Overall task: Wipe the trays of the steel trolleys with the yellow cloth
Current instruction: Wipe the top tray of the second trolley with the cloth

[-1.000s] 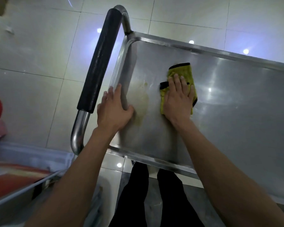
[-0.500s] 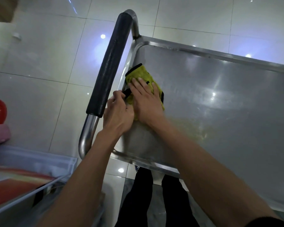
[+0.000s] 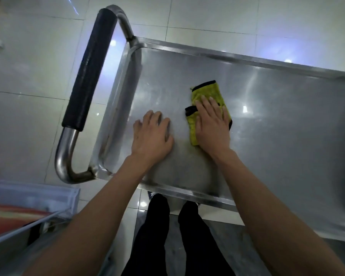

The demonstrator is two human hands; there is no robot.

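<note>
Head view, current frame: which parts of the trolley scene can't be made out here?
- Steel tray: its right end is cut off by the frame edge.
- Yellow cloth: its near part is hidden under the right hand.
- Tray surface beneath the left hand: covered by the palm.
- Lower trays and wheels: hidden below the top tray.
- Objects at lower left: blurred and cut off.

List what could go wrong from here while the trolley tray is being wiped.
The yellow cloth is bunched under the right hand, so strokes may cover only a narrow strip. The left hand rests bare on the steel tray and may leave smears. Pushing sideways could roll the trolley, since neither hand holds the black handle.
</note>
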